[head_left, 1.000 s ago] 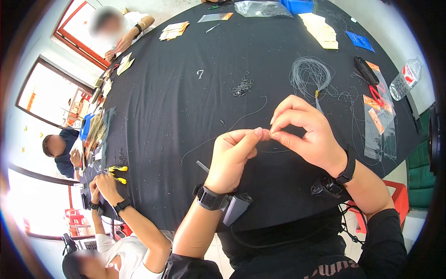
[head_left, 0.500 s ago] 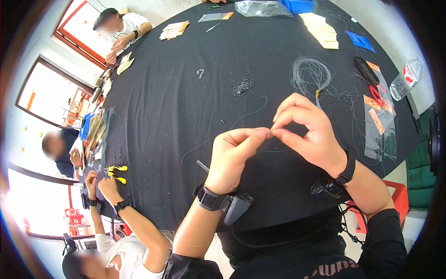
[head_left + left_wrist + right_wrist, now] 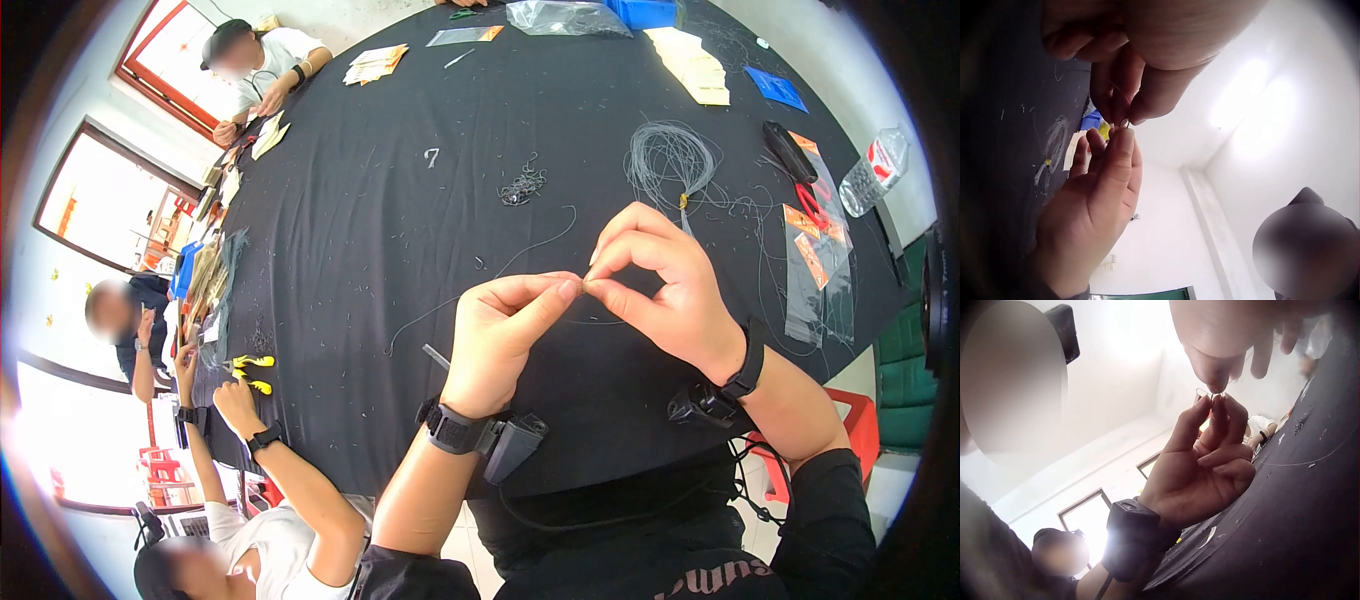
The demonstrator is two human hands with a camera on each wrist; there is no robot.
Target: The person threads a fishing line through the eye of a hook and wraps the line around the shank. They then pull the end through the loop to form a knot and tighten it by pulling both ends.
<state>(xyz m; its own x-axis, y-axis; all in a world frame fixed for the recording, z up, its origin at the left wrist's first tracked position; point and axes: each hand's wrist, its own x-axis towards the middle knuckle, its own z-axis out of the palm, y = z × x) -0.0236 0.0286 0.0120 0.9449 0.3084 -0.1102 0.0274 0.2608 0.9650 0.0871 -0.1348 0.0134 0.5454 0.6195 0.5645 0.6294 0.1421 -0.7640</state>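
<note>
The 2 hands meet fingertip to fingertip, on the near side of the coil of gray line and above the black tabletop. The left hand pinches a tiny wire hook; the right hand pinches its other end. The hook looks light, stiff, sharp and slippery, so it is best held by the shank.

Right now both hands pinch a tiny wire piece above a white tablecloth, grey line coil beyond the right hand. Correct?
No: the tablecloth is black, not white; the head view shows it. The left hand and right hand do pinch the tiny wire piece above it, grey line coil beyond the right hand.
</note>
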